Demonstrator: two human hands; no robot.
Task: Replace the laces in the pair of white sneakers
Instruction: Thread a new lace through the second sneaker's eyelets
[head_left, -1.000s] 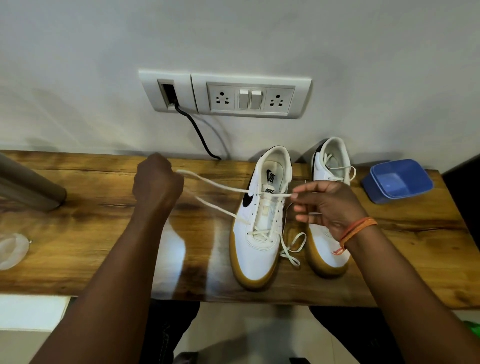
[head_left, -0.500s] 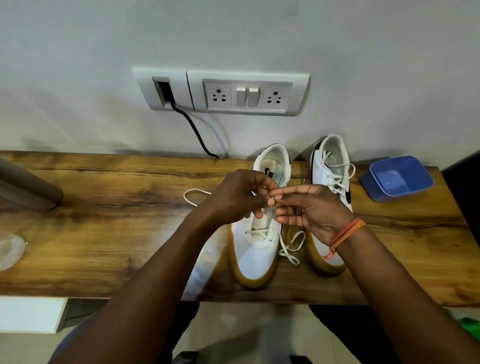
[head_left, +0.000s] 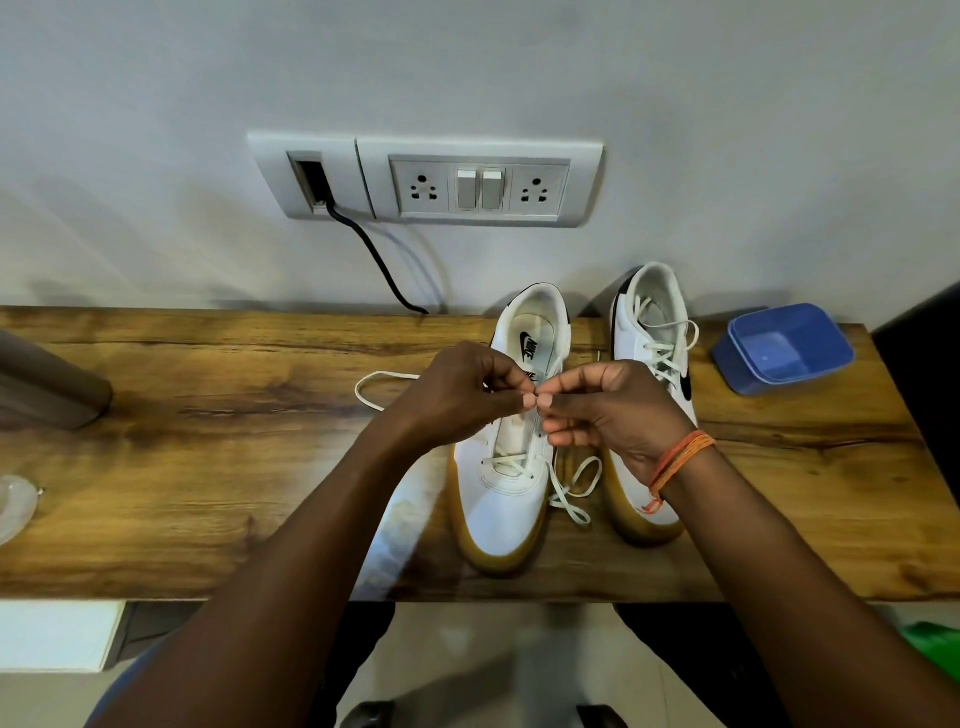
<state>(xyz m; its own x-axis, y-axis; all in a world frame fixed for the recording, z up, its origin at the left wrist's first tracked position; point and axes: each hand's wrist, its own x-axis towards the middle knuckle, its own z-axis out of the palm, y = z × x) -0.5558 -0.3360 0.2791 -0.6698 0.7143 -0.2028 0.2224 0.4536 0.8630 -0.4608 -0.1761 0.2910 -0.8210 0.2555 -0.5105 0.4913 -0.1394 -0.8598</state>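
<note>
Left sneaker (head_left: 506, 499): white upper, gum sole, lace (head_left: 387, 375) half-threaded.

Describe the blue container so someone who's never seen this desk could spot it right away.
Start at the long wooden shelf under the white wall socket panel and follow it to its far right end. Just past the two white gum-soled sneakers sits a shallow blue plastic tub, empty and tilted. It is the only blue item there.

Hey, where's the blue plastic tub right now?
In the head view the blue tub sits at the far right of the wooden table, against the wall, just right of the laced sneaker.
</note>
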